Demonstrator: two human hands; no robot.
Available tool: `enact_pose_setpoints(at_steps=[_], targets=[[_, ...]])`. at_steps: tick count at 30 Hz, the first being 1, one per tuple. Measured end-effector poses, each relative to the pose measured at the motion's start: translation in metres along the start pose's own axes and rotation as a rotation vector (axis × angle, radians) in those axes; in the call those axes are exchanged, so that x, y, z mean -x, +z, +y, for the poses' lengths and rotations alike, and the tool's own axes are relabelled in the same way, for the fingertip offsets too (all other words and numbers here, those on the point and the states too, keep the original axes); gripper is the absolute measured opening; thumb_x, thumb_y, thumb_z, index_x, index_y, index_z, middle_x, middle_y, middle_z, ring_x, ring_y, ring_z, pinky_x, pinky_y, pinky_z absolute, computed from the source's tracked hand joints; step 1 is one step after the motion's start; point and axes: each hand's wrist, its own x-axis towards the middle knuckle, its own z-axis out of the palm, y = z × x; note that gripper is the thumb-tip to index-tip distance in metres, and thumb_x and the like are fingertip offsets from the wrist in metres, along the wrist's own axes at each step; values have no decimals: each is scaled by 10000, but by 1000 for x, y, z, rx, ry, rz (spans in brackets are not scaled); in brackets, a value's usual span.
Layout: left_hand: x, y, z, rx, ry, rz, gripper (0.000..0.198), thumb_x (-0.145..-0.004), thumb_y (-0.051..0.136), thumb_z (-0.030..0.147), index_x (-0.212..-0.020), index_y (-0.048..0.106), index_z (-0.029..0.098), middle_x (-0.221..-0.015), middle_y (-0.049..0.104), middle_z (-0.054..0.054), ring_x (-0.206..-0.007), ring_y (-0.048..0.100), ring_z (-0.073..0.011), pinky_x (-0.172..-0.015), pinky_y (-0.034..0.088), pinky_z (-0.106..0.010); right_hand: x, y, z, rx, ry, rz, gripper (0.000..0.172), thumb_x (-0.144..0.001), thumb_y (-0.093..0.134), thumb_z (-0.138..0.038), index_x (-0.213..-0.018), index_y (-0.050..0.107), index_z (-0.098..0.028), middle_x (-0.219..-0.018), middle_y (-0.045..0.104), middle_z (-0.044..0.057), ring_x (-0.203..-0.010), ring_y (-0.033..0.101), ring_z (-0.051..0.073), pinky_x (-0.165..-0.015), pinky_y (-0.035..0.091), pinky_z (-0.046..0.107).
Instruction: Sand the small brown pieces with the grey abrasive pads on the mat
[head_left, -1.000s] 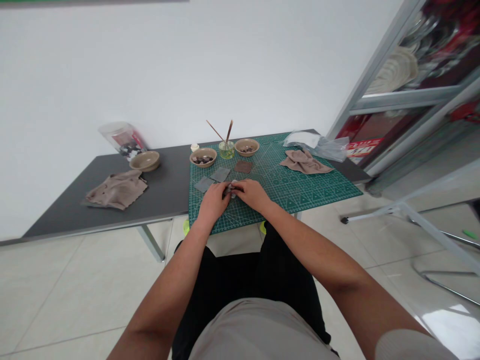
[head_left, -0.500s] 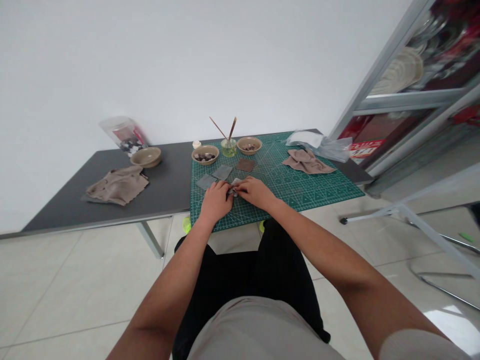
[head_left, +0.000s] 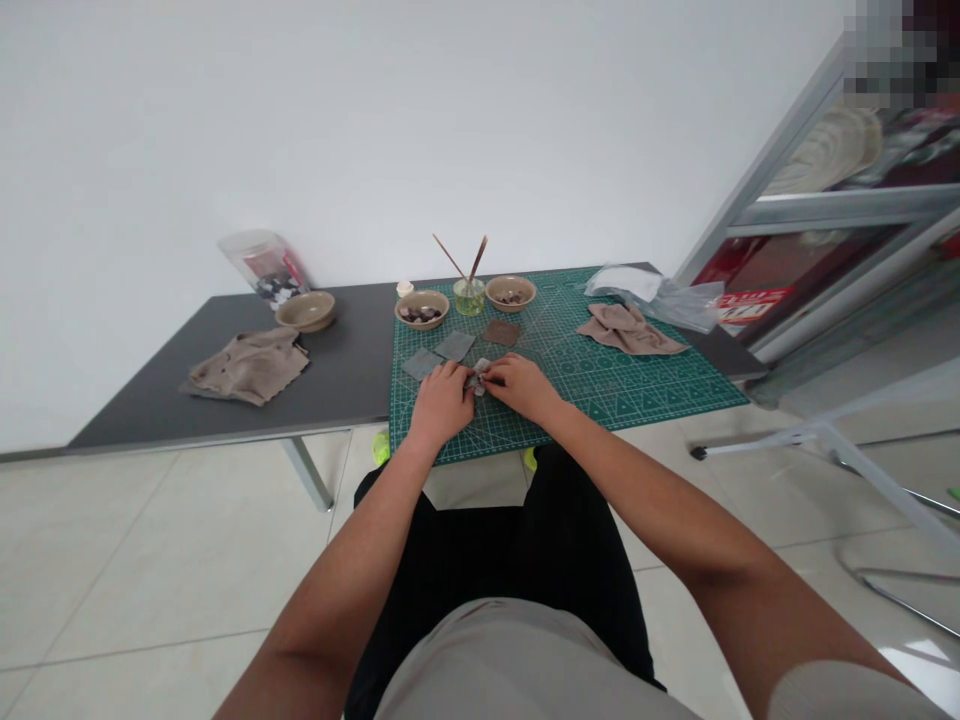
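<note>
Sitting close to the near edge of a green cutting mat (head_left: 637, 385), lap in black just below it. Resting the left hand (head_left: 442, 400) and the right hand (head_left: 523, 385) side by side low over the mat, fingers curled in narrow, fingertips of both meeting on a small grey scrap (head_left: 478, 377) and pinching it between them near the mat's front middle; too small to tell how much of each pad is gripping. Working with two grey squares (head_left: 421, 363) just beyond the left hand and a brown square (head_left: 502, 333) just beyond the right. Facing, further back, a tan bowl of dark pieces (head_left: 421, 309), a small glass of greenish liquid (head_left: 469, 296) with two sticks leaning out, and a second tan bowl (head_left: 511, 292). Having a beige cloth (head_left: 630, 330) and a clear plastic bag (head_left: 652, 292) off to the right, another beige cloth (head_left: 250, 364), an empty bowl (head_left: 305, 310) and a tilted clear jar (head_left: 259, 265) well apart on the dark grey table (head_left: 337, 380) to the left. Probably risking a slip, with so little scrap to grip: loosening either pinch could drop it among the similar grey squares. Reaching forward carelessly could also tip the glass and wet the squares beside it.
</note>
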Motion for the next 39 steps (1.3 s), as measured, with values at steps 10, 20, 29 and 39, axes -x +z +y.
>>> enact_pose_setpoints(at_steps=[10,20,29,39], targets=[[-1,1,1,19,-6,7,260,-893,492,235,-1112,629,205,-1124,607,-127,-1090,530,-314,-883,458,-467,0,-1,1,68,1,-34,184,-917,613,-251,-956,786,-201,-1019,757,60,-986,623,223,-915,456,354],[-2,3,-1,27,-3,20,267,-887,508,231,-1119,634,189,-1113,609,-119,-1075,533,-298,-894,461,-451,-2,0,3,60,-14,-22,177,-908,624,-239,-960,787,-194,-1027,758,61,-979,631,223,-926,457,352],[-3,5,-4,45,-7,27,264,-885,510,245,-1103,654,205,-1101,621,-118,-1073,538,-307,-896,461,-466,-2,1,0,39,17,-17,176,-909,623,-240,-956,789,-206,-1004,754,71,-975,621,217,-940,442,363],[-7,3,-15,162,31,34,358,-906,505,285,-1232,619,190,-1176,638,-107,-1099,546,-272,-966,439,-440,-2,11,-2,-36,-69,10,196,-923,601,-244,-1011,774,-215,-1096,738,67,-1008,626,203,-961,427,375]])
